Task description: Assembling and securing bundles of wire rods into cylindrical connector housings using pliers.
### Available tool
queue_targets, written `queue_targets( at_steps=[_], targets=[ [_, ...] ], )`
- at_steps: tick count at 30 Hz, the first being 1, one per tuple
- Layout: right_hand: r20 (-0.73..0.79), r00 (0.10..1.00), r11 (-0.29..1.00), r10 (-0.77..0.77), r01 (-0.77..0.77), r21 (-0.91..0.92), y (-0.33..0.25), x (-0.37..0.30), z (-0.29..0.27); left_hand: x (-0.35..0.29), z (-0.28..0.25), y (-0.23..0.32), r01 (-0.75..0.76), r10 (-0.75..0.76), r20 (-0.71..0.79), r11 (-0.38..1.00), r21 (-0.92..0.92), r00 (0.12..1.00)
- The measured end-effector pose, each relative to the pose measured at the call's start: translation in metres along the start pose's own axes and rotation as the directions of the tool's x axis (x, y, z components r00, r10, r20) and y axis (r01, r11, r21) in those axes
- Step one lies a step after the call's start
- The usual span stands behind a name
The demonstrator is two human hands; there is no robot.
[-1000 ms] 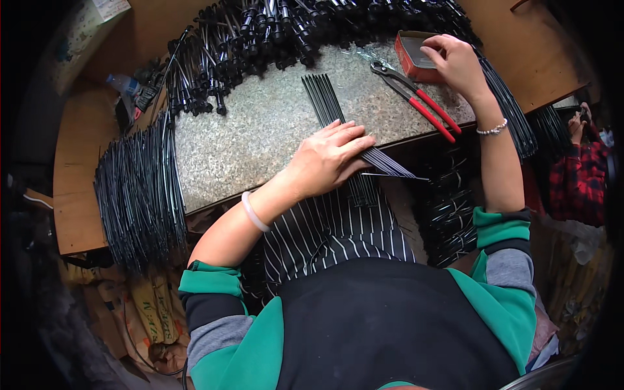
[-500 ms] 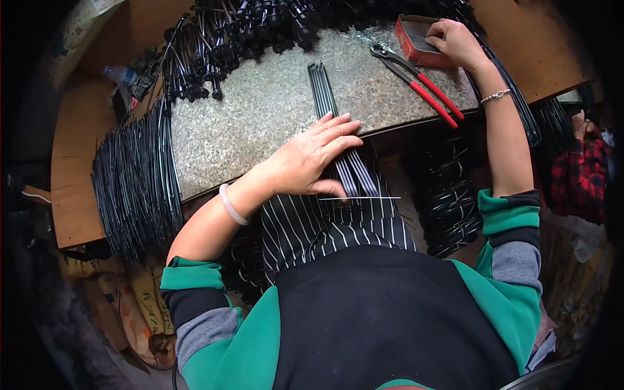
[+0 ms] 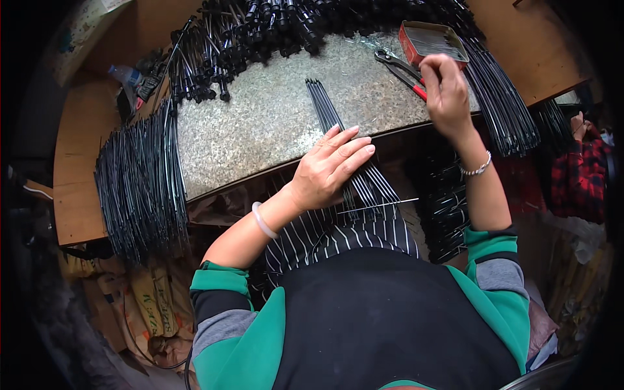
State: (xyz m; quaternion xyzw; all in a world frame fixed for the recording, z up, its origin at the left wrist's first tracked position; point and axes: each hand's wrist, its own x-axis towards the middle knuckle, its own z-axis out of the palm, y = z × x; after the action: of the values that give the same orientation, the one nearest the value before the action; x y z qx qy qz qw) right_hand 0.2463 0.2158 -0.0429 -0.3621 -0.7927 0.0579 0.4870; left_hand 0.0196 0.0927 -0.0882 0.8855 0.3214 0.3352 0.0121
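My left hand (image 3: 333, 166) lies over a small bundle of thin black rods (image 3: 321, 104) at the table's front edge, fingers extended across them and thumb hidden. The rods slant from the granite-look tabletop (image 3: 240, 123) down toward my lap. Below that hand, a thin straight wire (image 3: 398, 203) crosses the rods' near ends. My right hand (image 3: 448, 97) is closed in a pinch just in front of a red box (image 3: 408, 47) of thin grey pieces; whatever its fingers hold is too small to make out. Beneath it lie red-handled pliers (image 3: 398, 67), partly covered.
Piles of black rods flank the tabletop at left (image 3: 140, 182) and right (image 3: 500, 97). Black-capped rods (image 3: 273, 26) heap along the back. More dark bundles (image 3: 445, 208) sit under the table. At far right, another person's checked sleeve (image 3: 575, 175) shows.
My right hand has left the red box and come back toward me, over the pliers' handles. My left hand has shifted slightly right and nearer, still on the rods.
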Motion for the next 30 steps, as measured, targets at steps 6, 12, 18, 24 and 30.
queue_targets(
  at_steps=[6, 12, 18, 24, 30],
  targets=[
    [0.124, 0.978, 0.964, 0.166, -0.188, 0.187, -0.044, -0.099, 0.009, -0.005, -0.023, 0.010, -0.015, 0.007, -0.038, 0.976, -0.218, 0.999],
    [0.094, 0.880, 0.837, 0.466, -0.473, 0.274, -0.029, -0.133, 0.019, 0.003, 0.017, 0.012, 0.000, -0.002, 0.038, 0.999, 0.042, 0.999],
    [0.254, 0.784, 0.703, 0.566, -0.621, 0.347, -0.013, -0.182, 0.003, 0.014, 0.019, 0.011, 0.122, -0.113, 0.220, 0.992, -0.029, 0.969],
    [0.339, 0.842, 0.758, 0.420, -0.530, 0.380, -0.033, -0.211, 0.011, 0.008, 0.038, -0.005, 0.265, -0.241, 0.147, 0.950, -0.168, 0.959],
    [0.262, 0.948, 0.860, 0.183, -0.283, 0.424, -0.043, -0.205, 0.034, 0.008, 0.039, -0.009, 0.373, -0.400, 0.038, 0.810, -0.452, 0.916]
  ],
)
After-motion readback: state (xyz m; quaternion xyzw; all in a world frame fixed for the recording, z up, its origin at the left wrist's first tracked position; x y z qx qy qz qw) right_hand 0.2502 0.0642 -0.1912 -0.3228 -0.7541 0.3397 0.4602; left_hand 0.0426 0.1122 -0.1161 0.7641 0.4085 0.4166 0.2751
